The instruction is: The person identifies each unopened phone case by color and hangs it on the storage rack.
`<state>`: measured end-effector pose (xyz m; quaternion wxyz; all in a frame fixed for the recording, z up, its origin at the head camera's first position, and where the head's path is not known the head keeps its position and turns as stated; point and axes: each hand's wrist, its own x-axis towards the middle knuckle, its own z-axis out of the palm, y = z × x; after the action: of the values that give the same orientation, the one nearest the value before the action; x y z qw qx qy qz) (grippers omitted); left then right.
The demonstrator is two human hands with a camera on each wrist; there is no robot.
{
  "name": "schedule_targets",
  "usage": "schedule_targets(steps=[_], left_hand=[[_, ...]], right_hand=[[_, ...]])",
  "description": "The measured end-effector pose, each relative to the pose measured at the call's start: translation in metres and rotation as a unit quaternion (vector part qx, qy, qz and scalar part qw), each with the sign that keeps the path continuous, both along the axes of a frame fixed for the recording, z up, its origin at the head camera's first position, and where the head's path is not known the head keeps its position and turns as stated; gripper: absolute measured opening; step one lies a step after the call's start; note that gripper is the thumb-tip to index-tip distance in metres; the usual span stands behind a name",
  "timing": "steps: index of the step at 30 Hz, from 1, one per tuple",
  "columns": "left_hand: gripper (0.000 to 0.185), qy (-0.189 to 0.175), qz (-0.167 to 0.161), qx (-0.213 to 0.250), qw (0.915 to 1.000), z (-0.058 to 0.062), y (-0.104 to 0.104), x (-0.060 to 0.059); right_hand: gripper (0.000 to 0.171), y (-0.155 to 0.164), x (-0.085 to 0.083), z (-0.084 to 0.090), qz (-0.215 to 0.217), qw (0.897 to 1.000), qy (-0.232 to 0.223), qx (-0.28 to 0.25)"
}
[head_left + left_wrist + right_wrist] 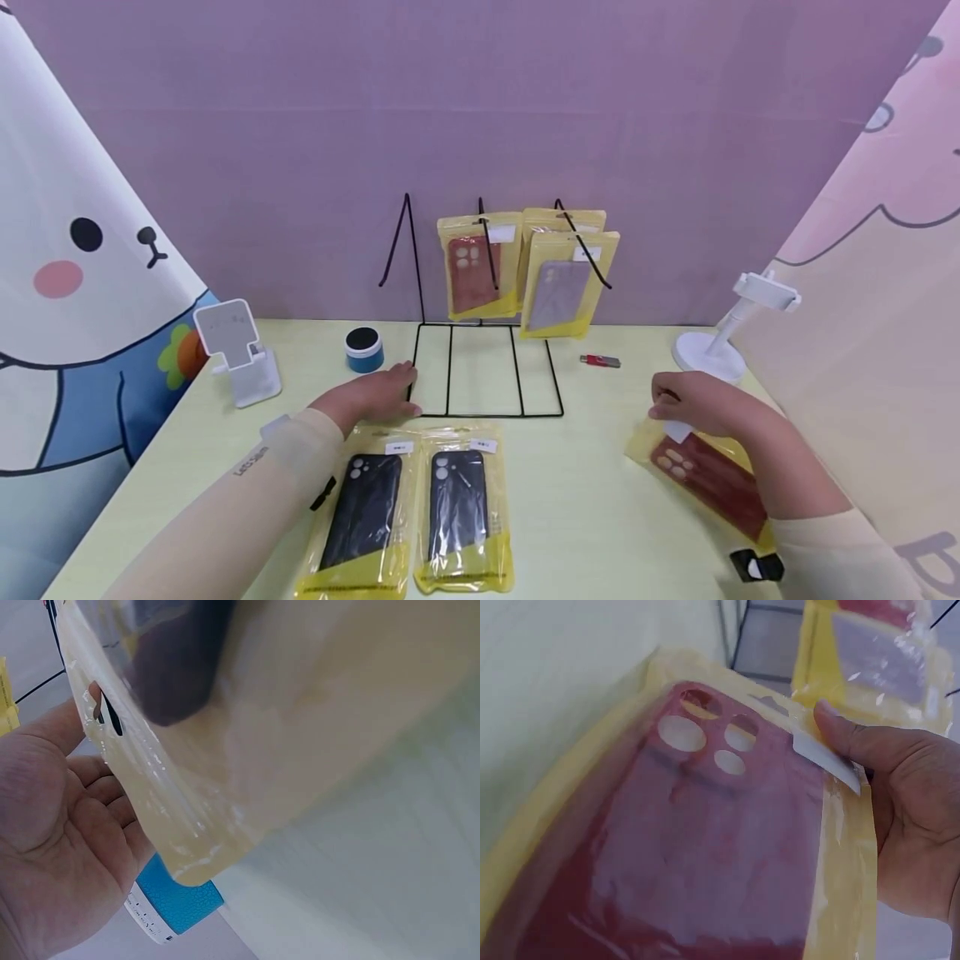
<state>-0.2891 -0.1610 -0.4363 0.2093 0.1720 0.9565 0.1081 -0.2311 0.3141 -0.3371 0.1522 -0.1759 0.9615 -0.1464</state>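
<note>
My right hand point(693, 404) pinches the upper edge of a yellow-edged clear packet holding a dark red phone case point(720, 825), beside a white label. That packet slants at the right of the table, its lower part partly covered by my forearm. My left hand point(378, 393) is at the left side of a black wire display rack point(487, 415), fingers extended and holding nothing; whether they touch the wire cannot be told. Below it lie two packets with black phone cases point(365, 508), side by side; the edge of one packet crosses the left wrist view close up.
On the rack's prongs hang packets with a red case point(474, 275) and a lilac case point(557, 296). Around it stand a blue round jar point(364, 354), a red USB stick point(602, 361), a white phone stand point(240, 358) and a white round-based stand point(712, 354).
</note>
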Motion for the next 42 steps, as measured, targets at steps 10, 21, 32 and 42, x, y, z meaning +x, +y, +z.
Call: schedule_targets(steps=[10,21,32,42], left_hand=[[0.083,0.002,0.002,0.005,1.0000,0.003,0.001,0.000],[0.082,0.003,0.004,0.005,1.0000,0.003,0.001,-0.001],[0.083,0.001,0.006,0.007,1.0000,0.002,0.001,0.000],[0.084,-0.003,0.014,0.012,0.9998,0.002,0.002,0.002]], right_hand=[[0.016,-0.042,0.013,0.030,0.054,0.995,0.076,-0.032],[0.016,-0.072,0.014,0.058,0.116,0.986,0.091,-0.072],[0.021,-0.104,0.019,0.082,0.194,0.969,0.140,-0.059],[0.009,-0.138,0.009,0.105,0.190,0.948,0.239,-0.091]])
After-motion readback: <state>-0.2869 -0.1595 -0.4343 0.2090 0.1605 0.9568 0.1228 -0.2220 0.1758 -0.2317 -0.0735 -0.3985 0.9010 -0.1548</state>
